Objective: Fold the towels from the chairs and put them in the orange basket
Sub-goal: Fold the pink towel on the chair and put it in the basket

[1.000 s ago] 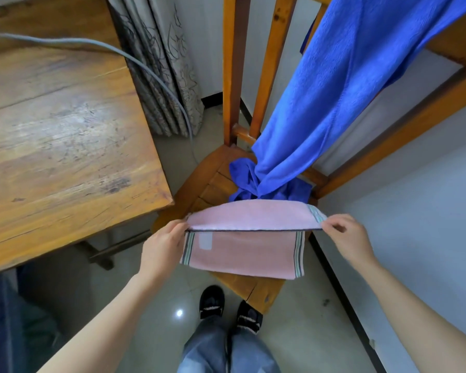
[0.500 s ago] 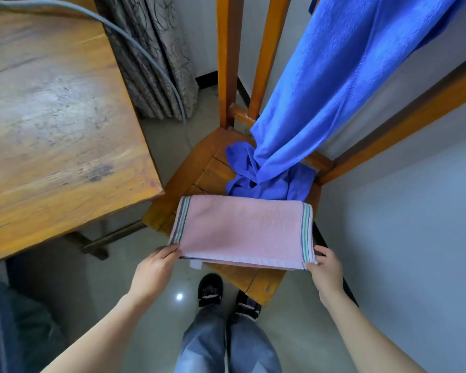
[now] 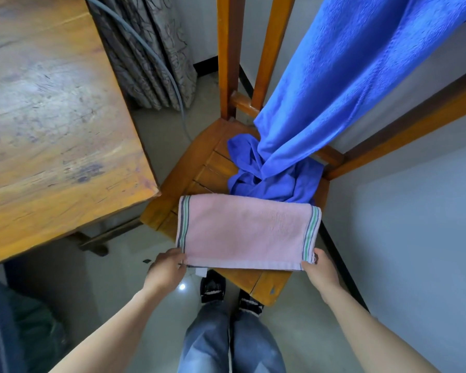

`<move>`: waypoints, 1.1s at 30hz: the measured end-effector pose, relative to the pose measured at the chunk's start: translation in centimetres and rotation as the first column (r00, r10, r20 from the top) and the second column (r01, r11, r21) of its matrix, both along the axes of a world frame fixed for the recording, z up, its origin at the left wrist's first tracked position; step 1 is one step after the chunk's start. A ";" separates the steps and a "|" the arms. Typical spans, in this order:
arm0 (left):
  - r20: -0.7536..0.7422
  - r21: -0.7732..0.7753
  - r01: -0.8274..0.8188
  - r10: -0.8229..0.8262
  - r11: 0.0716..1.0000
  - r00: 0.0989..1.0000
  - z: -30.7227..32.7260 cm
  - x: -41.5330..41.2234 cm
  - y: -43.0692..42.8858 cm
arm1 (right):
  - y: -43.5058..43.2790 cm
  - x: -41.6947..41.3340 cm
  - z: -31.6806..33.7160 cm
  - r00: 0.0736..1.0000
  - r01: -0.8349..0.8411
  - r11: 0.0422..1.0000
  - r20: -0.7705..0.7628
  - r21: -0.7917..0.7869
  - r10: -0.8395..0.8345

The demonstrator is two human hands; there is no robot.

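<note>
The towel (image 3: pixel 246 232), pink with striped ends, is laid folded on the chair (image 3: pixel 256 279) seat, and its two near corners are held. The near left corner is pinched by the left grip (image 3: pixel 167 267), and the near right corner is pinched by the right grip (image 3: pixel 320 267); the fingers of both are curled onto the hem. The whole cloth is thus spread away from the grips, towards the chair back.

Several slips can be foreseen. The far edge is touching the bunched tail of the blue towel (image 3: pixel 334 90), so that tail could be dragged along or caught in the next fold. The near left corner appears to overhang the seat, so the layers could be pulled out of line if one corner is raised before the other. A sag could be left in the middle, since only the corners are gripped. The orange basket is not seen, so a carry would be needed, and the fold could be loosened on the way. The surface (image 3: pixel 51 117) at the left is not being used.
</note>
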State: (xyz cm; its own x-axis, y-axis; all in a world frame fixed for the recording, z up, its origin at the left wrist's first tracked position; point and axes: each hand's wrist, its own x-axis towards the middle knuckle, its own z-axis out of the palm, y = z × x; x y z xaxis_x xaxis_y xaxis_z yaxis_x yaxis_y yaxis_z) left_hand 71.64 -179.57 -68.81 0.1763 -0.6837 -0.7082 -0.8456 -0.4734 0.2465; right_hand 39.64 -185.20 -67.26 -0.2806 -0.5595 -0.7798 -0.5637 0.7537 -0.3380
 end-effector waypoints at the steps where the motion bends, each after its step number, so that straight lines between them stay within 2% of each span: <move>1: -0.021 -0.024 -0.134 0.134 0.991 0.991 -0.1 -0.1 -0.4 | -0.1 0.1 0.0 0.999 0.030 0.999 0.027 0.014 -0.030; 3: -0.084 -0.068 -0.430 0.424 0.900 0.902 -0.2 -0.4 -1.5 | -0.5 0.2 -0.1 0.992 0.096 0.995 0.076 0.028 -0.098; 5: -0.136 -0.011 -0.634 0.627 0.773 0.767 -0.3 -0.4 -2.8 | -0.9 0.2 -0.4 0.980 0.161 0.986 0.112 0.038 -0.165; 7: -0.131 0.134 -0.729 0.741 0.672 0.659 -0.5 -0.2 -3.4 | -1.1 0.2 -0.8 0.971 0.201 0.978 0.119 0.053 -0.206; 9: -0.097 0.244 -0.761 0.796 0.601 0.598 -0.8 0.0 -3.3 | -1.1 0.2 -1.2 0.967 0.223 0.973 0.109 0.063 -0.229; 11: -0.092 0.287 -0.785 0.832 0.549 0.548 -0.9 0.0 -3.0 | -1.1 0.0 -1.3 0.964 0.243 0.968 0.094 0.059 -0.247; 13: -0.110 0.291 -0.782 0.832 0.551 0.544 -0.8 -0.3 -2.7 | -1.1 -0.2 -1.2 0.961 0.256 0.965 0.091 0.057 -0.261; 16: -0.161 0.249 -0.749 0.788 0.614 0.594 -0.3 -0.7 -2.3 | -1.0 -1.0 -1.1 0.960 0.268 0.962 0.070 0.055 -0.271; 19: -0.203 0.229 -0.765 0.798 0.601 0.567 0.0 -0.7 -2.2 | -1.1 -1.3 -1.0 0.950 0.287 0.952 0.098 0.108 -0.297; 26: -0.262 0.207 -0.798 0.818 0.566 0.512 0.4 -0.3 -1.4 | -2.1 -1.8 0.1 0.985 0.075 0.966 0.132 0.248 -0.110; 29: -0.307 0.258 -0.836 0.862 0.484 0.404 0.7 -0.2 -0.6 | -2.1 -2.9 0.9 0.981 0.090 0.980 0.154 0.177 -0.118; 31: -0.349 0.297 -0.850 0.878 0.435 0.327 1.1 -0.6 -0.1 | -2.1 -3.8 1.2 0.967 0.195 0.980 0.156 0.045 -0.200; 33: -0.366 0.312 -0.838 0.871 0.448 0.329 1.2 -1.3 0.5 | -1.9 -4.9 1.3 0.936 0.315 0.948 0.179 -0.052 -0.302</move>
